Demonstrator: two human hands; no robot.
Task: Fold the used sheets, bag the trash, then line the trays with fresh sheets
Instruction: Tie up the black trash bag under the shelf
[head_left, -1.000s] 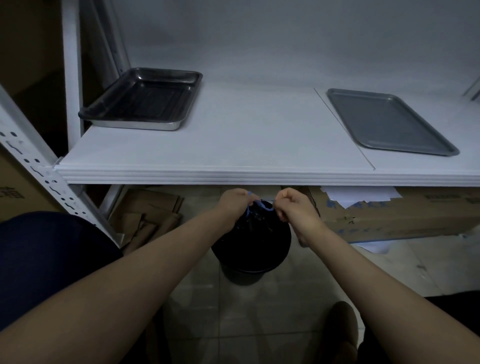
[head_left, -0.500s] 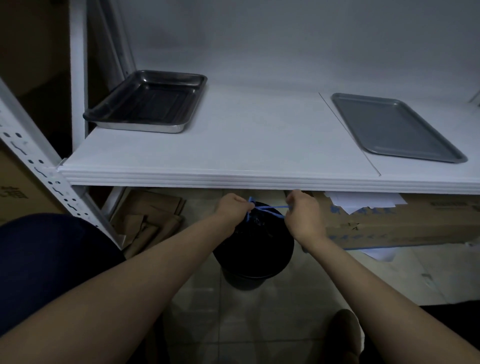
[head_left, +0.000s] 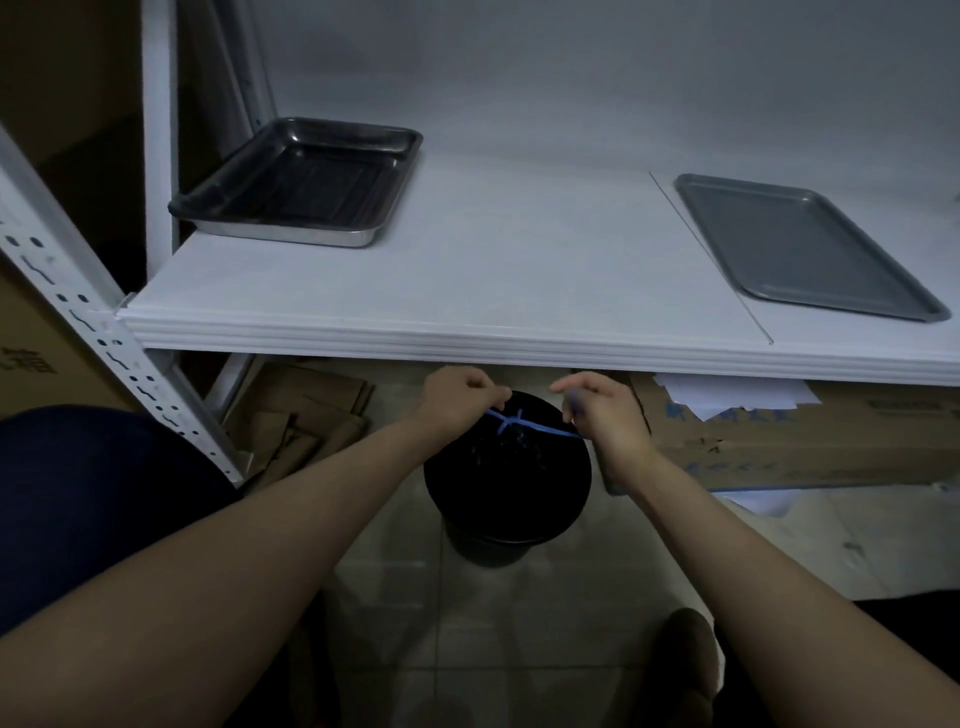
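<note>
A black trash bag sits in a bin on the floor below the shelf. Blue drawstrings cross over its mouth. My left hand pinches one end of the string and my right hand pinches the other, stretching it taut between them. On the white shelf stand a deep steel tray at the left and a flat grey tray at the right; neither has a sheet in it.
A cardboard box with white paper sheets on top lies under the shelf at the right. Flattened cardboard lies at the left beside a perforated white upright. My foot is on the tiled floor.
My hands have moved apart, pulling the blue drawstring out sideways over the bag's mouth. The view has tilted slightly so the shelf sits lower.
</note>
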